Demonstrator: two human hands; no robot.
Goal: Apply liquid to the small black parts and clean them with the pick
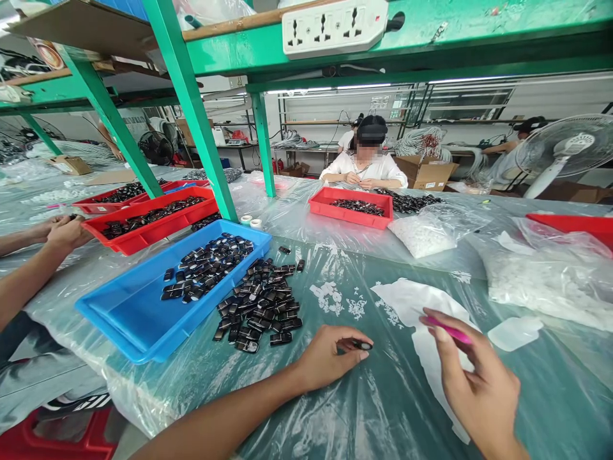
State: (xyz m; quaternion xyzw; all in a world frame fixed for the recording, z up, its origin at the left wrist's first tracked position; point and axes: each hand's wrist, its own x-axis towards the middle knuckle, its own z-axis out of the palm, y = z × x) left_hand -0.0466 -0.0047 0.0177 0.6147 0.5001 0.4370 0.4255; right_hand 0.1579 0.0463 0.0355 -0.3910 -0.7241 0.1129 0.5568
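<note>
My left hand [330, 358] rests low over the table, its fingers pinched on a small black plastic part [362, 344] with a pale round end. To the right, my right hand [479, 383] grips a pink pen-like tool [447, 329], its thin tip pointing up and left. Beneath that tool lies a white sheet [416, 300]. Small white pieces [328, 298] are spread in little groups beyond my hands. A heap of black parts [263, 300] sits left of them, beside a blue tray [129, 326] holding more of the same.
Red trays [352, 214] of black parts stand farther back. Bags of white pieces [550, 281] lie at the right. A green shelf post [191, 108] rises behind the blue tray. One co-worker sits opposite; another's hands [64, 231] work at the left. A fan [565, 150] stands back right.
</note>
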